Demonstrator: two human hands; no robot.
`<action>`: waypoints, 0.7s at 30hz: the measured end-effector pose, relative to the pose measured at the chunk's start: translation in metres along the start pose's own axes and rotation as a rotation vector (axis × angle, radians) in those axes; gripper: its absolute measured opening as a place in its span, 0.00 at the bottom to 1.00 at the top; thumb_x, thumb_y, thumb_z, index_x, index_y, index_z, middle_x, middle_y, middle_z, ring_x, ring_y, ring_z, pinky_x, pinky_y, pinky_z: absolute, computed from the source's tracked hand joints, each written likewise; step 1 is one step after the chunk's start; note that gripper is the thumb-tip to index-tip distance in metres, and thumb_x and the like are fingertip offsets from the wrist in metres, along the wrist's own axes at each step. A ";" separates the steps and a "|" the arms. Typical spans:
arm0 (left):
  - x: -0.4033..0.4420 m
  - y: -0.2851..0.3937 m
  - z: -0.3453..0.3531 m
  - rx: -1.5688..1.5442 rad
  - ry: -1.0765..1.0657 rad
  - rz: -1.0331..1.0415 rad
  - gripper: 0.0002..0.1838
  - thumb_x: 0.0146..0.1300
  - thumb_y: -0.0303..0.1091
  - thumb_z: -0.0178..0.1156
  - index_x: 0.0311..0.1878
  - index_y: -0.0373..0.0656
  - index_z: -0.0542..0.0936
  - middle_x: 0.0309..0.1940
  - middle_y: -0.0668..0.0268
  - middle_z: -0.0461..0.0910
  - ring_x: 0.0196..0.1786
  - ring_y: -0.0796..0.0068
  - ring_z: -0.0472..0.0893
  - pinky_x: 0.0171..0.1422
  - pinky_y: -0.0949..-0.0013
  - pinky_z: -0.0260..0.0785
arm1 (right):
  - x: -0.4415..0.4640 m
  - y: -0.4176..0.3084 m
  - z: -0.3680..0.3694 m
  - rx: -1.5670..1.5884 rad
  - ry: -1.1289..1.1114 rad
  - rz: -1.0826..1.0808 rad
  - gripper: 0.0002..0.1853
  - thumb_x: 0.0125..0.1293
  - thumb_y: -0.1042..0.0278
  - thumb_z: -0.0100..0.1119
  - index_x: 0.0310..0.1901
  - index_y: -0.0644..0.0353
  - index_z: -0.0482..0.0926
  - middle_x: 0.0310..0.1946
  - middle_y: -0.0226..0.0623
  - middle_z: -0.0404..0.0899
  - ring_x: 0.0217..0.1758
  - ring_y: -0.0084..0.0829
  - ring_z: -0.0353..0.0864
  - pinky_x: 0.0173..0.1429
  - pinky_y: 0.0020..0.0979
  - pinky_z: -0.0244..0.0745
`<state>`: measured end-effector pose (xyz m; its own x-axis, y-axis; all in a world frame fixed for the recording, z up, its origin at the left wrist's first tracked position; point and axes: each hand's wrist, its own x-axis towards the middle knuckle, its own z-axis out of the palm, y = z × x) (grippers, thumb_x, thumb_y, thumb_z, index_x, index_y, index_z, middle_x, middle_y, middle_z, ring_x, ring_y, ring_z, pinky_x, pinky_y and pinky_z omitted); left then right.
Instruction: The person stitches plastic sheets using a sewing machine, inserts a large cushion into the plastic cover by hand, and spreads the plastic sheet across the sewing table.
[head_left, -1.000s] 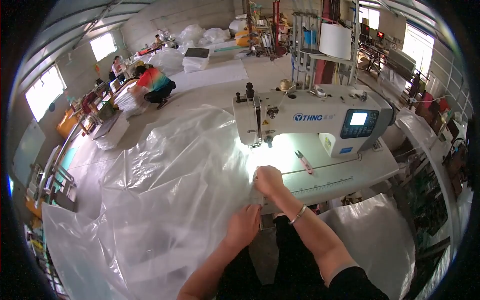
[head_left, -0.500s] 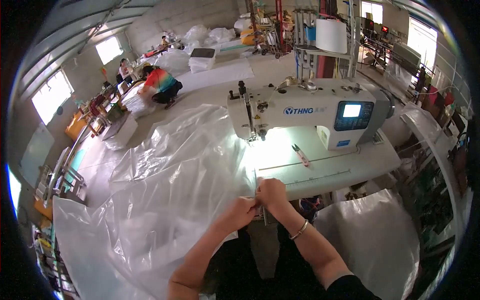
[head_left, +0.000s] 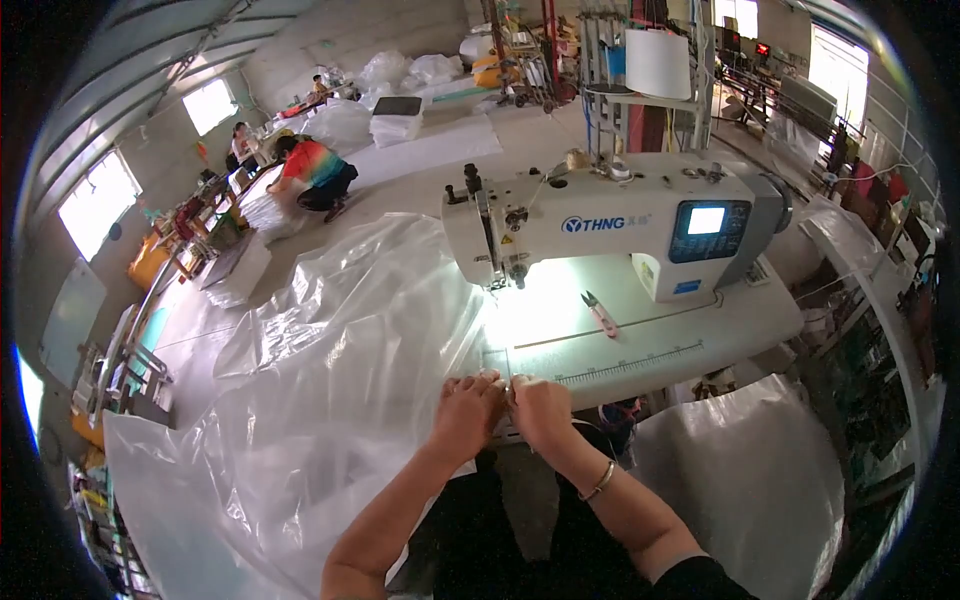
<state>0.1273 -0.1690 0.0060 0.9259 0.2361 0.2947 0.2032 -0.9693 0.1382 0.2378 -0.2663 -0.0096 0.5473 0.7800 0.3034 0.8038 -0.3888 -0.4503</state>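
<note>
Overall, the room is a long workshop with pale walls, bright windows (head_left: 100, 203) along the left side and a light floor (head_left: 440, 185). On the floor, a crouching person (head_left: 318, 168) in a multicoloured top leans over a pile (head_left: 268, 212) of sheets; farther right stands a white stack (head_left: 396, 127) with a dark slab (head_left: 398, 106) on top. Two more people sit toward the back.

Nearer, the pale table (head_left: 720, 335) carries a white machine (head_left: 610, 225) with its screen lit and a strong glow under its head. Pink-handled snips (head_left: 600, 314) lie on the table, just behind a printed scale (head_left: 630, 364).

The clear sheet (head_left: 350, 340) spreads wrinkled from the machine's left side toward the lower left, its right edge under the hands. The left hand (head_left: 468, 412) rests there with fingers close together; the right hand (head_left: 541, 408) is curled just beside it, above a bangle (head_left: 599, 482). Fingertips are partly hidden, so I cannot tell whether either pinches the sheet.

Behind the machine, a rack holds a white spool (head_left: 657, 65) and, beside it, a blue tub (head_left: 616, 62) whose contents I cannot make out.
</note>
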 end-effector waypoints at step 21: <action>0.088 -0.093 0.035 -0.138 0.100 0.030 0.14 0.61 0.32 0.48 0.50 0.42 0.72 0.56 0.62 0.70 0.62 0.66 0.66 0.62 0.60 0.56 | 0.089 0.029 0.034 -0.093 0.043 -0.183 0.09 0.59 0.67 0.47 0.28 0.61 0.75 0.27 0.44 0.75 0.33 0.42 0.78 0.37 0.40 0.73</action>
<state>0.2008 -0.0604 -0.0139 0.8933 0.2193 0.3924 0.1239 -0.9592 0.2540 0.3019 -0.1918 -0.0241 0.3981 0.8208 0.4097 0.9077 -0.2878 -0.3054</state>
